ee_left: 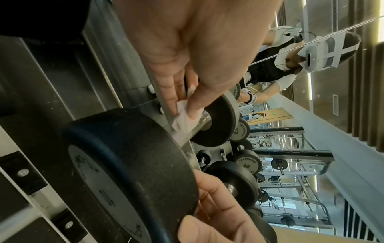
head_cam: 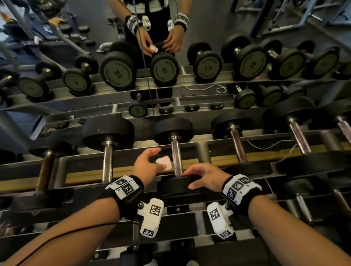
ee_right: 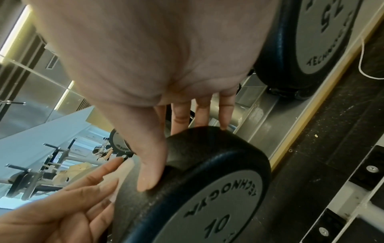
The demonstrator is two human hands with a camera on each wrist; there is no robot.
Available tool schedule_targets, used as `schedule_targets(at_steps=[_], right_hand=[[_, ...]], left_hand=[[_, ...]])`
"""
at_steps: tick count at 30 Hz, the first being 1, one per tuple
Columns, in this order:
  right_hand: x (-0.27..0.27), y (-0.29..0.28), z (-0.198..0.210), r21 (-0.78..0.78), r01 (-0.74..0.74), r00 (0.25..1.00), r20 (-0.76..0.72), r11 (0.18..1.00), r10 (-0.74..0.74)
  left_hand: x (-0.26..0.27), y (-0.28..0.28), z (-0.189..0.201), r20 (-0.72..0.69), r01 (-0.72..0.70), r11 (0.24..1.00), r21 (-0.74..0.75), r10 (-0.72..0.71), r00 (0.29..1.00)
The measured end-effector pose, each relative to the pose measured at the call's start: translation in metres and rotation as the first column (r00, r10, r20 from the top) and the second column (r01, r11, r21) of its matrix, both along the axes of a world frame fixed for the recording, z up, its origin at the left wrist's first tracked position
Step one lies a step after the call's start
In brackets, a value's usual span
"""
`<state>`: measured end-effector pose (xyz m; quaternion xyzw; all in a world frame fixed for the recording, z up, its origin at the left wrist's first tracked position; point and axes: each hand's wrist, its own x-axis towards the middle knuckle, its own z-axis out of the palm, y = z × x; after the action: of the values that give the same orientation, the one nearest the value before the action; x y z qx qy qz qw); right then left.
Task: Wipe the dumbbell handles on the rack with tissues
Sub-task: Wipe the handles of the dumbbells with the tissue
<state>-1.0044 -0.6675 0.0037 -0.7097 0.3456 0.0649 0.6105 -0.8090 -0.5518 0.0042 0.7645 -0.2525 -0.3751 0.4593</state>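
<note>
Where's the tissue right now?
In the head view the tissue sits centre frame, pinched in the left hand, just left of the dumbbell handle.

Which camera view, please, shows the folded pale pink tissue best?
The left wrist view: the folded pale pink tissue lies pinched against the steel dumbbell handle. The head view shows it small, in the left hand; the right wrist view shows only an edge.

Shiny metal handle [head_cam: 176,157]; matt rubber weights [head_cam: 180,186]; soft tissue [head_cam: 163,161]

Open gaps between dumbbell handles [head_cam: 176,157]
</note>
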Motion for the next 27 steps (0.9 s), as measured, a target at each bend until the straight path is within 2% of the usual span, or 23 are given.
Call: schedule_targets(at_steps=[8,11,13,16,20,27], right_hand=[[-0.006,0.002,-0.003,0.124,0.072,0.991,0.101,0.990,-0.085],[-0.011,0.006,-0.010,0.159,0.110,0.980,0.146,0.981,-0.134],[-0.013,0.009,-0.016,0.175,0.152,0.971,0.158,0.973,-0.180],[-0.014,0.011,-0.019,0.193,0.162,0.966,0.170,0.968,-0.195],[-0.014,0.012,-0.016,0.190,0.168,0.964,0.174,0.967,-0.201],[-0.018,0.017,-0.010,0.203,0.157,0.962,0.191,0.967,-0.196]], left_hand=[[0.013,-0.018,-0.002,-0.109,-0.043,0.997,0.063,0.050,0.993],[0.019,-0.029,-0.005,0.077,-0.006,0.997,0.075,0.000,0.997],[0.021,-0.037,-0.003,0.208,0.022,0.999,0.030,-0.028,0.978],[0.018,-0.049,-0.001,0.333,0.081,0.996,-0.034,-0.065,0.941],[0.016,-0.061,-0.004,0.428,0.058,0.997,-0.050,-0.031,0.903],[0.019,-0.072,-0.007,0.502,0.120,0.993,-0.006,-0.100,0.859]])
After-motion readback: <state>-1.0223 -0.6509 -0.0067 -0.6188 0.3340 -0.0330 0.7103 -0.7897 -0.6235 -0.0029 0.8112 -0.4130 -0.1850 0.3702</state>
